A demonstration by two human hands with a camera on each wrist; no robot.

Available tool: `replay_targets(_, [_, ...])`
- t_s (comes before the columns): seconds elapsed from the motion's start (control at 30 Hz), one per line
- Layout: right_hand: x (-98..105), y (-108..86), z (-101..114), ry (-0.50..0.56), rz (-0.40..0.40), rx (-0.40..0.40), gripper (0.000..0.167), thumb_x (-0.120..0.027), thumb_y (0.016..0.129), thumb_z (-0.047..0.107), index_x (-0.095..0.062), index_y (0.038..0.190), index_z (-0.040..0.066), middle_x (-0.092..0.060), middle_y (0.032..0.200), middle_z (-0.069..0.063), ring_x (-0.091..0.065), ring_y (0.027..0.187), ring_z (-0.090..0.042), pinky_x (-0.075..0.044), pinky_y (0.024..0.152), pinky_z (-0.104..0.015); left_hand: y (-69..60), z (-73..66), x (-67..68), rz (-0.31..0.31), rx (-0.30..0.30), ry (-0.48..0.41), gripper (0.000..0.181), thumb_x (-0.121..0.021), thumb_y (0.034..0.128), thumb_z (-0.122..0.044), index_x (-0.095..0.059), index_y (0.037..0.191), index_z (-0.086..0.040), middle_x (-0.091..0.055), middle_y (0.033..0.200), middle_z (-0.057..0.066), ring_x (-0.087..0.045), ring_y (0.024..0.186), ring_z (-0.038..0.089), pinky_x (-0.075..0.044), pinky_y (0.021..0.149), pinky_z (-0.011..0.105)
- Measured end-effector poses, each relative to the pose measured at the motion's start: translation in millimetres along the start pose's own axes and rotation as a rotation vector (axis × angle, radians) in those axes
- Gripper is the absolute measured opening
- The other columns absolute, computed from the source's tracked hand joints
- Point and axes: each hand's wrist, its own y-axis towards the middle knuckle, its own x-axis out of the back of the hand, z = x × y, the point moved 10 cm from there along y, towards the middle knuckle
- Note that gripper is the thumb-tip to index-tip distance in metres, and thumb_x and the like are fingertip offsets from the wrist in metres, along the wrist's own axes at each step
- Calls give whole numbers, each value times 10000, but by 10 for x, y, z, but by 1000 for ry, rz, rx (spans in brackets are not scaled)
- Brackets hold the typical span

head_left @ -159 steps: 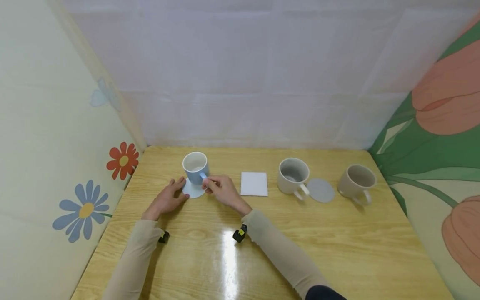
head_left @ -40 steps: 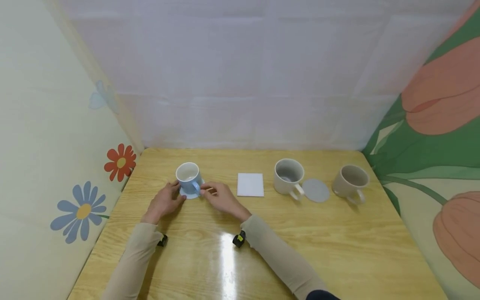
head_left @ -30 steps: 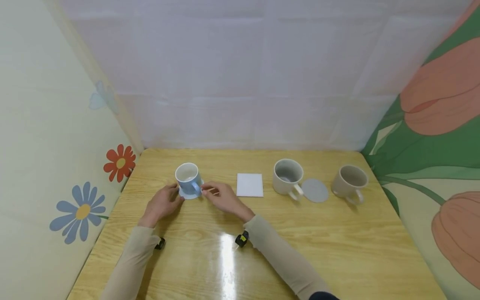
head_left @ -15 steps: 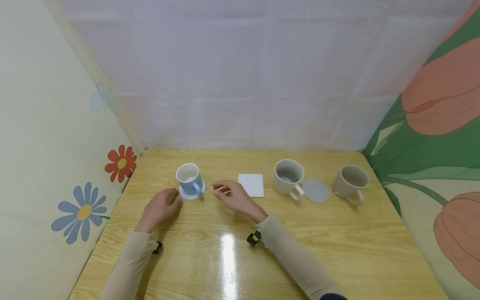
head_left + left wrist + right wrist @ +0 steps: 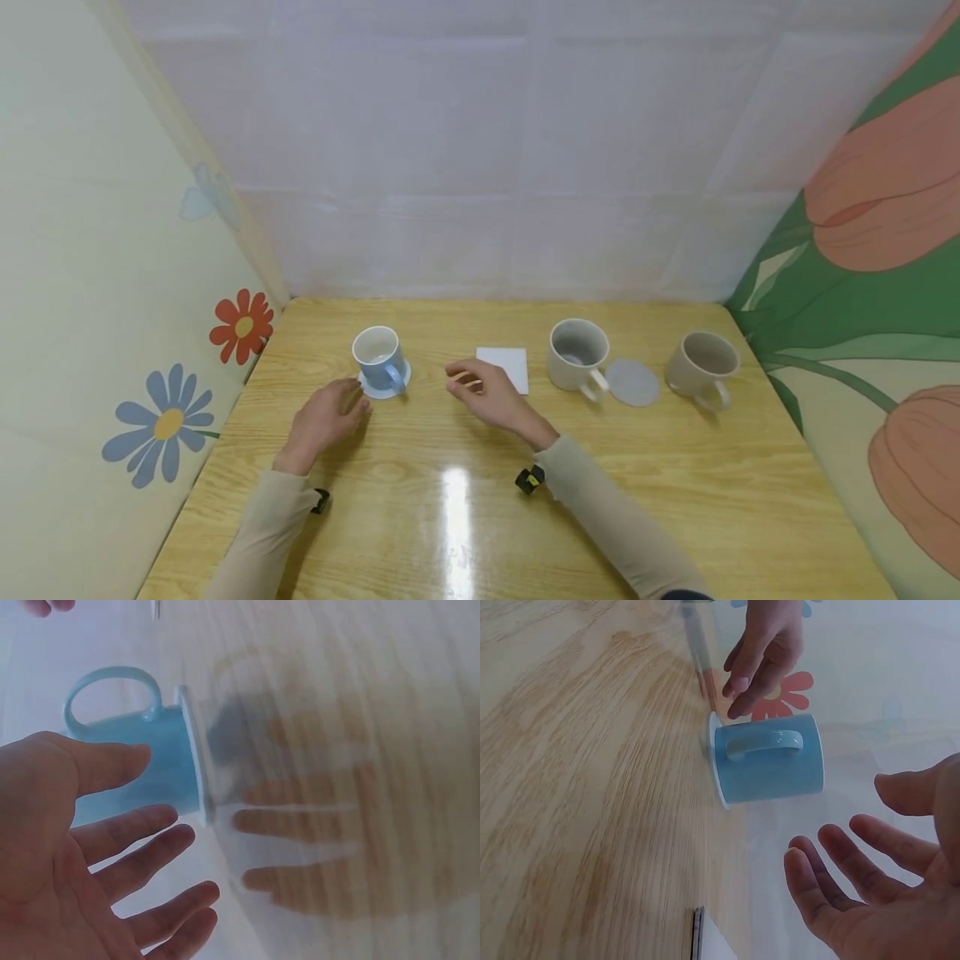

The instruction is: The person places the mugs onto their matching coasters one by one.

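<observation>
Blue mug upright on a round coaster, far left on the tabletop. Your left hand is just beside it, fingers loosely spread; your right hand, fingers relaxed, by the white square coaster.

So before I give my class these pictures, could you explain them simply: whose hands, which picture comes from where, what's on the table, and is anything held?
There's no robot here: you see a person's bare left hand and right hand. The wide picture looks down from the head; the two close ones look from each wrist, so things appear turned sideways there. On the wooden table, a blue mug stands on a pale round coaster. Further right come a flat white square, a white mug, a grey disc and a brownish mug. Neither hand holds anything.
</observation>
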Motion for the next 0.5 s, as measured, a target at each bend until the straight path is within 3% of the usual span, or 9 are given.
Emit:
replay_targets(0.2, [136, -71, -43, -8, -35, -6, 338, -654, 1072, 140, -662, 1368, -23, -682, 1368, -266, -712, 1194, -390, -616, 995, -511, -15, -116, 49, -31, -5, 2, 377, -675, 1049, -258, -706, 1327, -6, -617, 1502, 238, -557, 1396, 504, -472, 1121, 692])
replay_targets(0.5, [379, -175, -14, -35, -93, 22, 316, -673, 1050, 103, -670, 1335, -36, -694, 1332, -261, -716, 1177, -411, -613, 1001, -527, -83, -275, 129, -47, -28, -9, 418, -676, 1053, -258, -669, 1392, -14, -615, 1502, 241, -578, 1375, 500, -490, 1098, 694])
